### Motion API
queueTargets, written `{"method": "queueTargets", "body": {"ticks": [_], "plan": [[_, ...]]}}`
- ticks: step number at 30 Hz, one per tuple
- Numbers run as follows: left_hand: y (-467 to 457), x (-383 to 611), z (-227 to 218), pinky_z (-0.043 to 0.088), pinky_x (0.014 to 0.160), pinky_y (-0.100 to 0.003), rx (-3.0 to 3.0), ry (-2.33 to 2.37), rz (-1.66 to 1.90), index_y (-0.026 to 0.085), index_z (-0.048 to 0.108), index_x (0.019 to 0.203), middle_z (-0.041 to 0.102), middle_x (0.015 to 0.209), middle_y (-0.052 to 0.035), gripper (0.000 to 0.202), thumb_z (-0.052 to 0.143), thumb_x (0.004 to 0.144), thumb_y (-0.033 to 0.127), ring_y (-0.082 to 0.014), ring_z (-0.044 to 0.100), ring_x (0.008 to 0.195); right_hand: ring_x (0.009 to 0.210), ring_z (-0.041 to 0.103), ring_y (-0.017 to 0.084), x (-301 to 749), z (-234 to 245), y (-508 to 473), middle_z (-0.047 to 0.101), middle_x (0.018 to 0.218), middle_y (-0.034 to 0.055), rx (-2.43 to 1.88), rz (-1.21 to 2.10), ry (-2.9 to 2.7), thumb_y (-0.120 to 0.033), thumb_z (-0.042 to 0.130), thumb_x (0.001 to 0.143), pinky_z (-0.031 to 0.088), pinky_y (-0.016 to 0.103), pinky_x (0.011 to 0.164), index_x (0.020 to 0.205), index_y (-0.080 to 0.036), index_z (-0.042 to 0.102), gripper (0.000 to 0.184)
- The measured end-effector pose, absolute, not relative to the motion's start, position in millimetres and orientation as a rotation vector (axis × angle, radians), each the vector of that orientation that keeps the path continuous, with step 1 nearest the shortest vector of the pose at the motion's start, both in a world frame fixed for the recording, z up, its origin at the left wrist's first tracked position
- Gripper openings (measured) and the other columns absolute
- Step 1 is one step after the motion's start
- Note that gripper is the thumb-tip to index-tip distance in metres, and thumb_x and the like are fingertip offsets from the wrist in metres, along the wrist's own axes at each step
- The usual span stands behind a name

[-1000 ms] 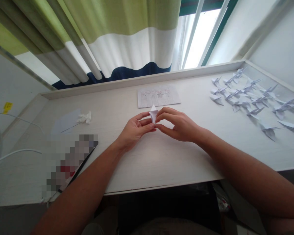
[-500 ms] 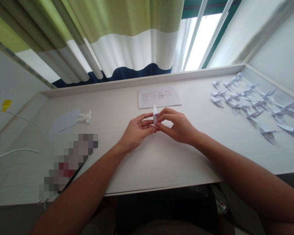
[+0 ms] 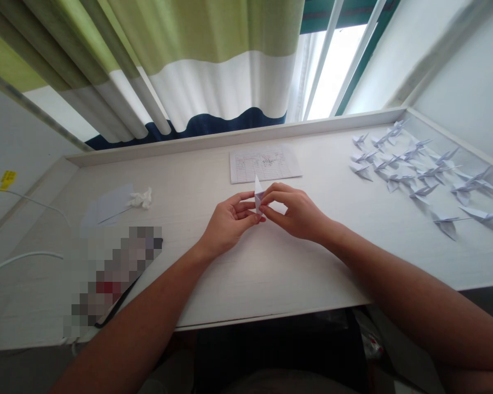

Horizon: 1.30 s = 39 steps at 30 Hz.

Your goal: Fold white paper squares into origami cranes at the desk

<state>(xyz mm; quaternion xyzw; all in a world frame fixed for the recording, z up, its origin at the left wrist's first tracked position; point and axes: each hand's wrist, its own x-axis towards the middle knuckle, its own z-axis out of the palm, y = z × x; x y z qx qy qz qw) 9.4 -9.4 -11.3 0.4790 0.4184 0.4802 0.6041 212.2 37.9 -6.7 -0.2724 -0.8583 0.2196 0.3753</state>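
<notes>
A small piece of folded white paper (image 3: 258,189) stands upright between my two hands, its pointed tip up, over the middle of the table. My left hand (image 3: 229,221) pinches it low down from the left, thumb in front and fingers behind. From the right, my right hand (image 3: 292,210) grips its edge between thumb and fingertips. My fingers cover the paper's lower part. Several folded white paper cranes (image 3: 400,158) sit grouped at the right side of the table.
A printed form (image 3: 267,166) lies behind my hands. To the left are loose paper sheets (image 3: 109,205), a crumpled tissue (image 3: 140,198), a pixelated dark-edged object (image 3: 123,279) and white cables (image 3: 24,256). A raised rim (image 3: 230,139) runs along the table's back, below the curtain (image 3: 213,65).
The view has shifted slightly, so the table's contents sit a little further left. My hands keep nearly the same hold on the folded paper.
</notes>
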Motion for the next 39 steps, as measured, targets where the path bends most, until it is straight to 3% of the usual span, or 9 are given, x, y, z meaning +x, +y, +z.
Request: {"method": "queueTargets", "body": {"ticks": [10, 18, 21, 27, 32, 39], "plan": [[-8, 7, -15, 0.066, 0.096, -0.047, 1.17, 1.003, 1.11, 0.017, 0.071, 0.128, 0.083, 0.106, -0.0094, 0.054, 0.091, 0.078, 0.02, -0.0239, 0.081, 0.09, 0.084, 0.066, 0.019, 216, -5, 38, 0.072, 0.097, 0.006, -0.676, 0.598, -2.204, -0.021, 0.06, 0.103, 0.051, 0.032, 0.072, 0.092, -0.021, 0.067, 0.013], [-10, 10, -19, 0.066, 0.085, -0.035, 1.56, 1.231, 1.133, 0.019, 0.063, 0.143, 0.082, 0.11, -0.0098, 0.056, 0.075, 0.089, 0.018, -0.0197, 0.079, 0.087, 0.077, 0.064, 0.019, 212, -5, 31, 0.072, 0.088, 0.0066, -0.778, 0.36, -2.274, -0.021, 0.06, 0.096, 0.045, 0.031, 0.067, 0.084, -0.02, 0.063, 0.012], [-12, 14, -19, 0.066, 0.079, -0.031, 1.765, 1.339, 1.155, 0.023, 0.055, 0.153, 0.08, 0.125, -0.0109, 0.065, 0.071, 0.09, 0.017, -0.021, 0.079, 0.097, 0.072, 0.06, 0.017, 208, -5, 28, 0.071, 0.084, 0.0061, -0.816, 0.273, -2.299, -0.022, 0.059, 0.095, 0.04, 0.03, 0.063, 0.082, -0.02, 0.062, 0.013], [-15, 16, -19, 0.068, 0.085, -0.033, 1.981, 1.337, 1.137, 0.023, 0.048, 0.16, 0.07, 0.146, -0.0139, 0.065, 0.057, 0.096, 0.011, -0.0272, 0.074, 0.124, 0.064, 0.051, 0.014, 204, -3, 21, 0.068, 0.079, 0.0043, -0.873, 0.316, -2.318, -0.025, 0.058, 0.094, 0.036, 0.029, 0.061, 0.078, -0.019, 0.058, 0.017], [-14, 15, -22, 0.065, 0.101, -0.039, 2.05, 1.271, 1.192, 0.02, 0.056, 0.153, 0.072, 0.143, -0.0128, 0.054, 0.053, 0.1, 0.013, -0.0234, 0.077, 0.116, 0.063, 0.048, 0.013, 203, -1, 18, 0.065, 0.078, 0.0029, -0.889, 0.395, -2.312, -0.025, 0.059, 0.093, 0.034, 0.029, 0.061, 0.078, -0.02, 0.055, 0.015], [-12, 16, -23, 0.067, 0.087, -0.033, 1.938, 1.224, 1.218, 0.019, 0.063, 0.147, 0.079, 0.128, -0.0098, 0.053, 0.058, 0.095, 0.013, -0.0185, 0.078, 0.095, 0.065, 0.05, 0.014, 203, -2, 19, 0.065, 0.079, 0.003, -0.84, 0.433, -2.313, -0.024, 0.057, 0.093, 0.034, 0.029, 0.061, 0.08, -0.021, 0.052, 0.015]]}}
